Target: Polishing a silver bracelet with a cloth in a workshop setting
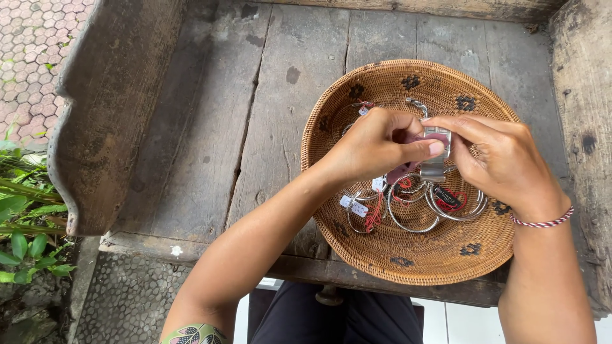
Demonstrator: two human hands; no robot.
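Observation:
A round woven basket (382, 83) with dark woven motifs sits on a weathered wooden bench (255, 127). Inside lie several silver bangles (414, 216) with small tags and red strings. Over the basket, my left hand (376, 146) and my right hand (497, 159) meet on a wide silver cuff bracelet (437, 169). A pinkish cloth (401, 171) is pinched in my left fingers against the cuff. My right thumb and fingers grip the cuff's upper edge. A red-and-white cord bracelet (542, 223) circles my right wrist.
The bench has a raised, worn armrest (108, 108) on the left and a wooden side (583, 95) on the right. Paved ground (32, 51) and green plants (19, 210) lie to the left. White floor tiles (459, 322) show below the bench edge.

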